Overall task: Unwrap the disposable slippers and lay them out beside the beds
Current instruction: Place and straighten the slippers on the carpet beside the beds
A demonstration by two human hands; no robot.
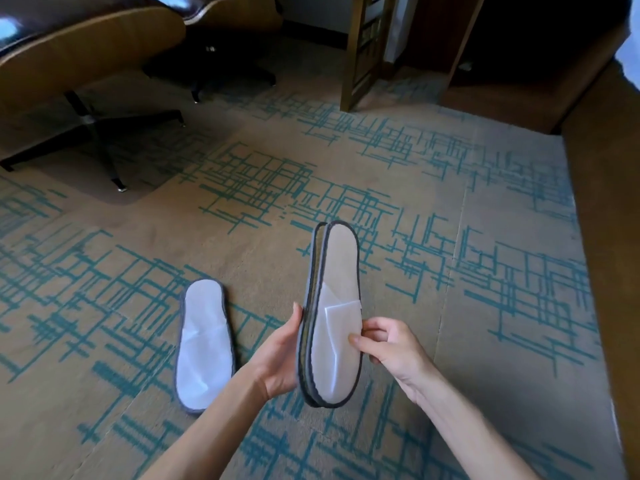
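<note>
2 hands are gripping a flat, grey-trimmed held slipper [337, 306]: left hand [280, 355] clasping its edge, right hand [388, 344] pinching its white upper. Left of that grip, another slipper [204, 344] is lying on patterned carpet [450, 237].

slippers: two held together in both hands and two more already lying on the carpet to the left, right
Not quite. The head view shows only one slipper on the carpet, left of the hands. The rest holds: the left hand and right hand hold the held slippers together.

Dim, soft daylight; wide-angle bending at edges; top corners dark; slight blur.
</note>
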